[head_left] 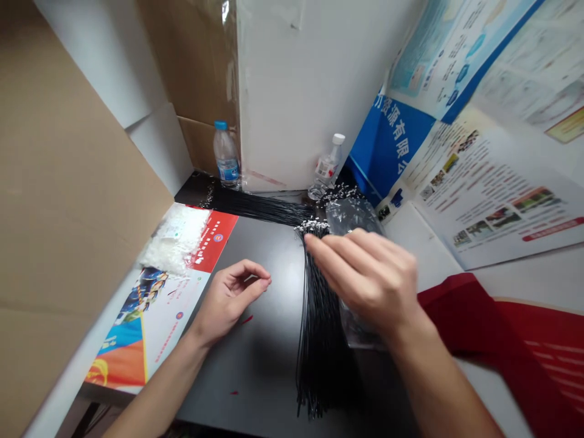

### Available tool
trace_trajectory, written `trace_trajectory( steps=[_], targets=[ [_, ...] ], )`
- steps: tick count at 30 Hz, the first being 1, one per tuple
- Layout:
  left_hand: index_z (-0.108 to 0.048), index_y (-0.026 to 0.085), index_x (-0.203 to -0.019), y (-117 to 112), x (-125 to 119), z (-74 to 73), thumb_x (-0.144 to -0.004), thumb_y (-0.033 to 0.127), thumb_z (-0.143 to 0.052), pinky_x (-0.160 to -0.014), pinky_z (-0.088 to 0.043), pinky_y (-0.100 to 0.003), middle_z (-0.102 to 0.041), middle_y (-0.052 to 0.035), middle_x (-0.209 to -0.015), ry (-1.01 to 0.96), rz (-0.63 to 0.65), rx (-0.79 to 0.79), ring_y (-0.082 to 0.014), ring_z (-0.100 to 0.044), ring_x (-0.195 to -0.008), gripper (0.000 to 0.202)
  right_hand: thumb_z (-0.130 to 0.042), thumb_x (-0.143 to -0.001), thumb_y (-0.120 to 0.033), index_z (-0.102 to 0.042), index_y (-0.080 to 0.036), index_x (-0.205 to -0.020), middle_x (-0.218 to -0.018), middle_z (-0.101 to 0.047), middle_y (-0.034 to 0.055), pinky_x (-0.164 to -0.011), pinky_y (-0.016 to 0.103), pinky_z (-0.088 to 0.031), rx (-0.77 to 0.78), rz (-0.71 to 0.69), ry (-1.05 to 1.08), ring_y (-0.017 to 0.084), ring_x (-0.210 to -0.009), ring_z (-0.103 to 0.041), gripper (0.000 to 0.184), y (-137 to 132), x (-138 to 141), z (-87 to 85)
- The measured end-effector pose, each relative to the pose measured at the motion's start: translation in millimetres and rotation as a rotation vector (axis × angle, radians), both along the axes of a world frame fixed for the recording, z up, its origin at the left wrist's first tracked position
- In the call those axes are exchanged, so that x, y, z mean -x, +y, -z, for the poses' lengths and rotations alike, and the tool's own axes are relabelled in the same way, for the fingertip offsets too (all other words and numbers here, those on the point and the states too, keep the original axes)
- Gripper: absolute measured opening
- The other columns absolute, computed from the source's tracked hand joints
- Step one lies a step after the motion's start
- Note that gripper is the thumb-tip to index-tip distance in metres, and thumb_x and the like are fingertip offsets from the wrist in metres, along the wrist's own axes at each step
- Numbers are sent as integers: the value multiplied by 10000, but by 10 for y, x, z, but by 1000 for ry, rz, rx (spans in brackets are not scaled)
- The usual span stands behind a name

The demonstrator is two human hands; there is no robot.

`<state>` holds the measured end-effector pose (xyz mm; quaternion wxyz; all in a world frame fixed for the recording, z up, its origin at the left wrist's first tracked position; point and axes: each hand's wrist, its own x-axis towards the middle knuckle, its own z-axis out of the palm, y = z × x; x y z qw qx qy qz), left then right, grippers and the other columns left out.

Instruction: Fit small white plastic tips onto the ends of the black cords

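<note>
A bundle of thin black wires (319, 328) with small white end pieces (314, 226) lies lengthwise on the grey table (269, 359). My right hand (365, 274) is over the upper part of this bundle. Its fingers are pinched together at the white ends; whatever is between them is too small to make out. To the left of the bundle, my left hand (235, 295) hovers above the table with thumb and forefinger tips meeting. I cannot make out anything between those tips. A second bundle of black wires (264, 207) stretches across the back of the table.
A pile of small white pieces (177, 240) rests on a printed sheet (168, 328) at left. Two plastic bottles, one blue-capped (227, 158) and one white-capped (327, 167), stand at the back. A clear plastic bag (353, 213) lies right of the wires. Cardboard (68, 182) walls the left side.
</note>
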<state>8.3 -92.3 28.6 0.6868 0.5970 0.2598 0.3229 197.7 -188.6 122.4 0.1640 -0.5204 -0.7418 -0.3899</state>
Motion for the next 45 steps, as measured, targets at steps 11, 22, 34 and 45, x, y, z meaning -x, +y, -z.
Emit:
trace_trajectory(
  steps=[11,22,34,45],
  targets=[
    [-624,169,-888,64,182,35,-801,308,-717,-757,-460,-257,-607,-11,-846,18,-10,56,-142,-568,-815,189,-616,-920,-118,-685,-119,-1065,-864,-748,34,-544,277,-401,98,-173,167,106,-590,-572,161,72,379,707],
    [-636,177,-906,-65,337,398,-799,317,-713,-769,-465,-275,-617,-3,-858,132,39,182,-141,-571,-828,192,-458,-995,-202,-678,-167,-1009,-851,-702,67,-726,295,-478,674,-164,867,178,-787,-601,224,109,416,1176],
    [-699,179,-950,-48,292,420,-752,319,-788,-745,-459,-235,-696,-12,-864,50,23,354,-117,-601,-808,259,-450,-1003,-335,-644,-193,-1119,-955,-719,40,-736,266,-456,991,-251,1065,150,-823,-648,268,197,315,1099],
    [-693,159,-853,-29,296,438,-743,291,-801,-705,-456,-228,-676,-2,-801,47,7,409,-105,-588,-752,203,-463,-987,-365,-665,-174,-948,-774,-646,10,-635,239,-421,1066,-316,1362,118,-675,-554,281,277,300,1129]
  ],
)
